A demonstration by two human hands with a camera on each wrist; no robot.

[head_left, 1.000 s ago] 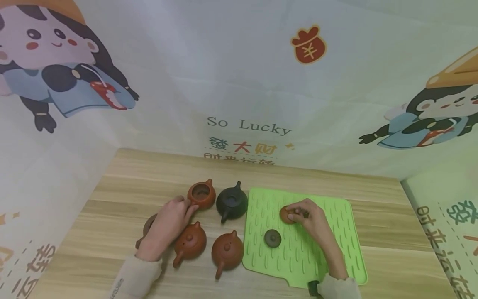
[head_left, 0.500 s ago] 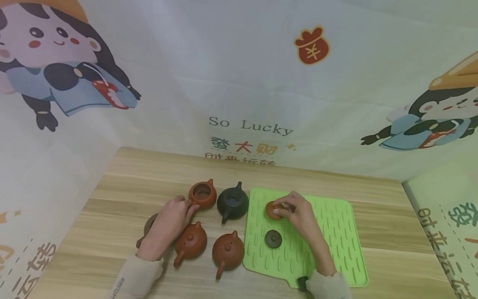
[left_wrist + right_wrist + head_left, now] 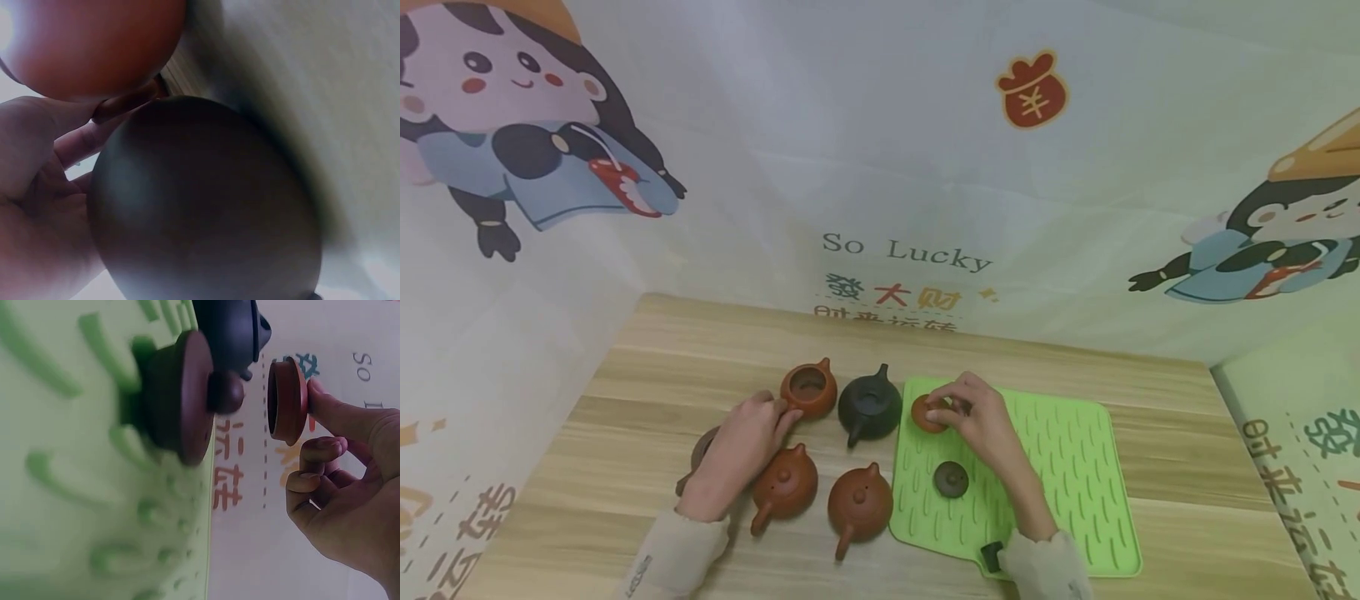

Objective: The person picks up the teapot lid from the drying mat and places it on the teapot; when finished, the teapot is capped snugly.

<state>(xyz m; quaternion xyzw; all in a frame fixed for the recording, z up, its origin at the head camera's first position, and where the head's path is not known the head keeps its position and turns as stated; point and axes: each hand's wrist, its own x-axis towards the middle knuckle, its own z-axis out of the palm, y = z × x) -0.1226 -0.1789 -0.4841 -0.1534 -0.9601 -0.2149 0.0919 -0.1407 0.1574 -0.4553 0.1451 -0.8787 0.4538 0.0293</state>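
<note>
My left hand (image 3: 739, 450) pinches the handle of a lidless orange clay teapot (image 3: 817, 407), whose spout points away. In the left wrist view the orange pot's belly (image 3: 100, 47) is above the thumb, and a dark brown teapot (image 3: 206, 200) sits close against the hand; in the head view the hand mostly covers that brown pot. My right hand (image 3: 992, 429) pinches a small orange teapot lid (image 3: 928, 413) over the mat's left part. The right wrist view shows this lid (image 3: 287, 401) raised, with a dark brown lid (image 3: 195, 397) resting knob-up on the mat.
The bright green ridged mat (image 3: 1075, 467) covers the table's right half. A black teapot (image 3: 869, 407) stands between the open pot and the mat. Two lidded reddish-brown teapots (image 3: 861, 504) stand nearer the front. Printed cloth (image 3: 887, 167) hangs behind and along the sides.
My right hand has carried the orange lid leftward and slightly away across the mat, towards the teapots. My left hand stays on the open teapot's handle.
</note>
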